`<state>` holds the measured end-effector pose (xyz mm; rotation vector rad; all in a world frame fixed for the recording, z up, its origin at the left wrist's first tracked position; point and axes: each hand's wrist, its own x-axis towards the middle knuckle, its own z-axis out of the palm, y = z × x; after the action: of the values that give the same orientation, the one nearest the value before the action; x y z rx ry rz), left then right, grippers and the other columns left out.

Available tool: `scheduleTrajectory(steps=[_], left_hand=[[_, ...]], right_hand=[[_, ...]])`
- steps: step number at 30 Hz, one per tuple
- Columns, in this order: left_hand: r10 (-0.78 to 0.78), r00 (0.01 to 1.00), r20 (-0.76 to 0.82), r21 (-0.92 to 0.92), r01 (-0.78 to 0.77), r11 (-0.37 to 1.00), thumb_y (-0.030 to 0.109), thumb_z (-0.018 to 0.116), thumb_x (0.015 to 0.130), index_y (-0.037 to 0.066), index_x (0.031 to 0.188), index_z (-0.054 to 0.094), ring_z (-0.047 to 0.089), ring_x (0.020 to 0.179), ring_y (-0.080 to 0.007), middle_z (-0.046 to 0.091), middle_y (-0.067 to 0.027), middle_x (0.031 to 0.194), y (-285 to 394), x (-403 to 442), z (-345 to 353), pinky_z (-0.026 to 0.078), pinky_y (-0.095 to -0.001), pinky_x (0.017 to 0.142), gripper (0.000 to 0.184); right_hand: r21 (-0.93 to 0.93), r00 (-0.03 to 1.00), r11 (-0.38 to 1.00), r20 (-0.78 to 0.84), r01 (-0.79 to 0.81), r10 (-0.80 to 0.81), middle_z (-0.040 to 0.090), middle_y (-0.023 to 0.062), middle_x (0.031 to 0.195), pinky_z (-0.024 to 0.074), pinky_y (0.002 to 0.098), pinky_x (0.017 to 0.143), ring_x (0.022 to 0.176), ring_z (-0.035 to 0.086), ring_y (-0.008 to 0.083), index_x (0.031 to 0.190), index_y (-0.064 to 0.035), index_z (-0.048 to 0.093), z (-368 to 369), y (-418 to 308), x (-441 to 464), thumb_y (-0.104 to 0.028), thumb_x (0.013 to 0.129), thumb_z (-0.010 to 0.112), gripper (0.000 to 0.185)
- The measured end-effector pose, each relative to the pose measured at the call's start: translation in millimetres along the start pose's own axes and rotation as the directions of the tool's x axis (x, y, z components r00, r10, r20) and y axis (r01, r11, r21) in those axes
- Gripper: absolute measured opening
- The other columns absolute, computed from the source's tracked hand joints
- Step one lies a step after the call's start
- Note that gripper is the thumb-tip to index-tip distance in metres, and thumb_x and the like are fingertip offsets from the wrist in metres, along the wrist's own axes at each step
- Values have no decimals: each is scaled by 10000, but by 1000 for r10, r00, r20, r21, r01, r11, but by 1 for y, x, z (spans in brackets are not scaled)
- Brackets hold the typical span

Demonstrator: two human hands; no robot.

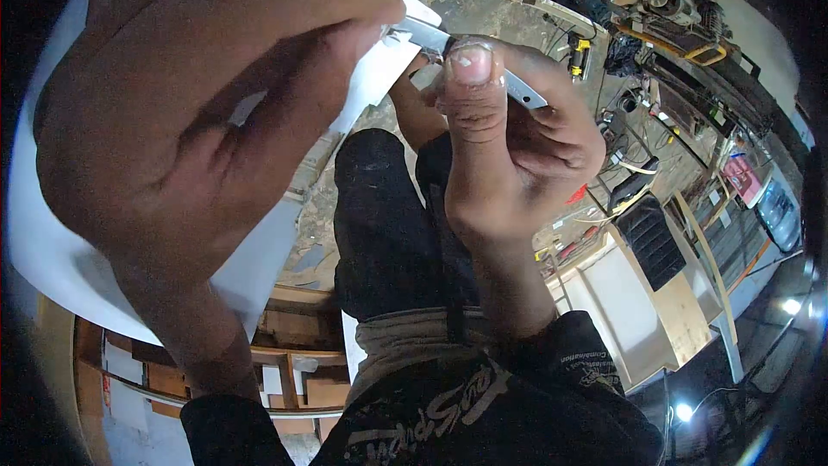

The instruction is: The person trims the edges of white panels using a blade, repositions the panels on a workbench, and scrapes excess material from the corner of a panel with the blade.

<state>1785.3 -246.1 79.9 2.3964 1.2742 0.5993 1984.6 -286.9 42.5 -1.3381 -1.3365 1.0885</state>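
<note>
Close to the camera, my left hand [198, 112] fills the upper left, its thumb and fingertips pinched at the left end of a thin metal blade [526, 92]. My right hand [509, 147] grips the same blade from the other side, thumb on top and fingers curled beneath; a flat end with a small hole sticks out past the thumb. Pale specks mark the right thumbnail. Behind the left hand lies a large white curved sheet [259, 272]. What touches the left fingertips is partly hidden.
Below left is a curved wooden frame [297, 352] with compartments. On the floor at right are a yellow-black tool [580, 59], cables, a wooden box with white panels [617, 293] and a pack of bottles [778, 211]. A machine [668, 0] stands upper right.
</note>
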Motion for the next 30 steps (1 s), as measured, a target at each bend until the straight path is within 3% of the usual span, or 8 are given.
scheduleTrajectory(steps=[30], left_hand=[[-13, 1000, 0, 7, 13, 1000, -5, 733, 781, 32, 959, 713, 636, 1081, -320, 693, -178, 1057, 3, -7, -4, 372, -474, 1048, 183]], right_hand=[[-4, 998, 1000, -58, 20, -20, 697, 112, 858, 511, 242, 687, 741, 645, 122, 1030, 43, 654, 6, 4, -15, -93, 959, 644, 154]])
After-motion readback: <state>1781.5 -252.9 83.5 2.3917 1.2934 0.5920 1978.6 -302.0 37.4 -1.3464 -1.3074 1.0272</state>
